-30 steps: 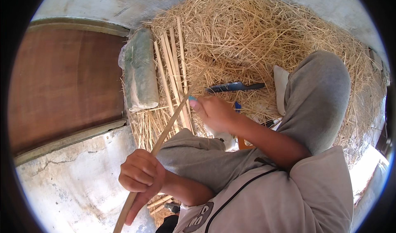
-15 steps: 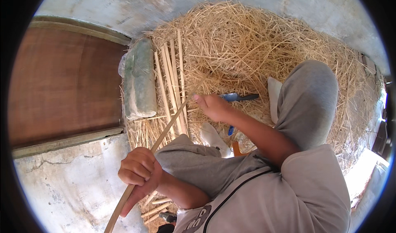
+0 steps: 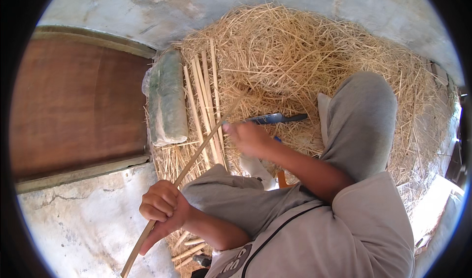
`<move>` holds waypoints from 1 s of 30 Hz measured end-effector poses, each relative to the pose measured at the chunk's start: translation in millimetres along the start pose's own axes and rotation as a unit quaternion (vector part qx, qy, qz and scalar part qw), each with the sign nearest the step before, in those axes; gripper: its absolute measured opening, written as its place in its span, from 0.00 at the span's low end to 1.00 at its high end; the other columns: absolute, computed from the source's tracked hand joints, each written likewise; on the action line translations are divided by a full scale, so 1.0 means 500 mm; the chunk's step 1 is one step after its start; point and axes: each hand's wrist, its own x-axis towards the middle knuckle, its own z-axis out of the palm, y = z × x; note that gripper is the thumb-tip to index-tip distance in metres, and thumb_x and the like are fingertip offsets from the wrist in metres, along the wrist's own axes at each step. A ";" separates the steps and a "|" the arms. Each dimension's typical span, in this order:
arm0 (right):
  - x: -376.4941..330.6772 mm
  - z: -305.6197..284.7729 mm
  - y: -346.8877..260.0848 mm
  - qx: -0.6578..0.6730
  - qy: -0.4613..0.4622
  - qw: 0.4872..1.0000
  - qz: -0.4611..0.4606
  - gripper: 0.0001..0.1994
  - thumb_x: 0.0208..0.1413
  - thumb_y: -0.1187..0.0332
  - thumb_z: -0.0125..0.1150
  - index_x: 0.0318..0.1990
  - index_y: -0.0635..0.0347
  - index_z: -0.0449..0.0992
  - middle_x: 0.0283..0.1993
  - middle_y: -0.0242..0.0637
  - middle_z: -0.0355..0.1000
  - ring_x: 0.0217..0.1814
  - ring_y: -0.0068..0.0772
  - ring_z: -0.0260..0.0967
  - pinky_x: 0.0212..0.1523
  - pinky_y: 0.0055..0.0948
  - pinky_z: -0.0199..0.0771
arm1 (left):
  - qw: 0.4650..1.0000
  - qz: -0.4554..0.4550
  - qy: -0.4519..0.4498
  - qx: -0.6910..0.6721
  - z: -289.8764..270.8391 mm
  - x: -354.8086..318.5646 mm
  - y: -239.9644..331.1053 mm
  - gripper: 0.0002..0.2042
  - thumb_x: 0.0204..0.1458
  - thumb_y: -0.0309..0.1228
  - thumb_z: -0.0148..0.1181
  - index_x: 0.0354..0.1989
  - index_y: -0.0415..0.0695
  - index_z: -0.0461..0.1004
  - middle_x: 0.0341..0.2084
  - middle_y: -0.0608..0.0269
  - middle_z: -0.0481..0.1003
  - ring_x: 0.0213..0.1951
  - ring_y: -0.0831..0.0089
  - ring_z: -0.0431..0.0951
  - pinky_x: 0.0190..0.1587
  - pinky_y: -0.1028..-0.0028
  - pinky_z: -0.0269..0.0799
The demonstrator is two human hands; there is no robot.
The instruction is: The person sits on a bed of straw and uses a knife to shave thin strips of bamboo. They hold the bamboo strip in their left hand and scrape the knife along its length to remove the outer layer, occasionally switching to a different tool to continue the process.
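Observation:
A long, thin, light-brown wooden strip (image 3: 196,155) slants from the lower left up toward the straw in the middle. My left hand (image 3: 162,204) is wrapped round its lower part, thumb pointing down along it. Beside the strip's upper part is my right hand (image 3: 246,136), blurred, fingers curled against the strip; whatever they hold is hidden. Just beyond that hand a knife (image 3: 280,117) with a dark handle lies on the straw. A small blue object (image 3: 278,139) shows at the edge of my right forearm.
Several pale strips (image 3: 206,101) lie side by side left of the straw pile (image 3: 295,52). A greenish wrapped roll (image 3: 168,96) lies by a brown door panel (image 3: 83,101). Walls (image 3: 98,214) border the spot. Short sticks (image 3: 189,252) lie by my left elbow.
My right hand has moved slightly down and left along the strip, uncovering more of the knife's blade. My left hand still grips the strip, nearly in place.

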 end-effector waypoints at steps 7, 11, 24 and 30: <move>-0.049 0.037 -0.072 -0.032 0.063 0.985 -0.158 0.27 0.73 0.47 0.43 0.34 0.63 0.75 0.16 0.46 0.70 0.19 0.53 0.73 0.25 0.49 0.73 | 0.999 -0.010 0.037 -0.002 -0.003 -0.002 -0.001 0.41 0.42 0.84 0.46 0.12 0.54 0.49 0.06 0.77 0.49 0.11 0.82 0.46 0.20 0.75 0.38; -0.052 0.041 -0.107 -0.056 0.069 0.987 -0.132 0.25 0.72 0.49 0.46 0.34 0.63 0.76 0.15 0.44 0.70 0.17 0.52 0.72 0.22 0.49 0.72 | 0.996 -0.020 0.086 -0.025 -0.018 -0.005 0.010 0.42 0.39 0.85 0.46 0.12 0.55 0.46 0.07 0.76 0.47 0.15 0.80 0.43 0.25 0.73 0.39; -0.109 0.016 -0.171 -0.054 0.032 0.991 -0.120 0.28 0.74 0.50 0.42 0.30 0.64 0.77 0.19 0.51 0.73 0.21 0.59 0.74 0.26 0.52 0.75 | 0.998 0.008 0.062 0.027 0.005 -0.009 -0.005 0.41 0.42 0.85 0.43 0.12 0.54 0.48 0.07 0.76 0.49 0.12 0.82 0.45 0.20 0.75 0.37; -0.049 -0.017 -0.090 -0.061 0.024 0.997 -0.028 0.31 0.75 0.48 0.37 0.32 0.65 0.78 0.19 0.49 0.73 0.23 0.56 0.76 0.29 0.52 0.76 | 0.999 0.011 0.047 0.016 0.022 0.006 -0.009 0.42 0.42 0.85 0.44 0.12 0.54 0.48 0.07 0.77 0.49 0.12 0.82 0.45 0.20 0.76 0.39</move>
